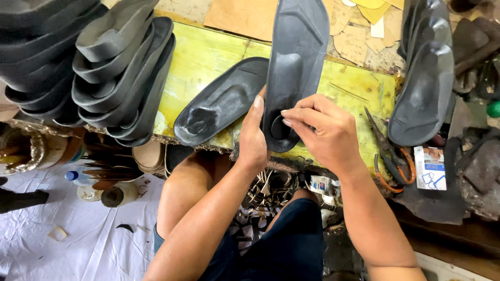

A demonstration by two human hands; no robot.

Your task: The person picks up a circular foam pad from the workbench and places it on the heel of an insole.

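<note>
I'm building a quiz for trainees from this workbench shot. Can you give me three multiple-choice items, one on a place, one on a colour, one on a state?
1. Where do the pliers with orange handles lie?
A. Right of the hands, on the board's edge
B. On the stack of soles at left
C. On the white sheet on the floor

2. What colour is the work board under the soles?
A. Red
B. Yellow-green
C. Blue

3. How is the upright sole held?
A. Lying flat, untouched
B. Between both hands
C. Hanging from a hook

Answers:
1 A: the pliers lie beside the right hand.
2 B: the work board shows yellow-green between the soles.
3 B: the left hand and the right hand have a grip on the heel end of the upright sole, while the other loose sole lies flat.
</note>
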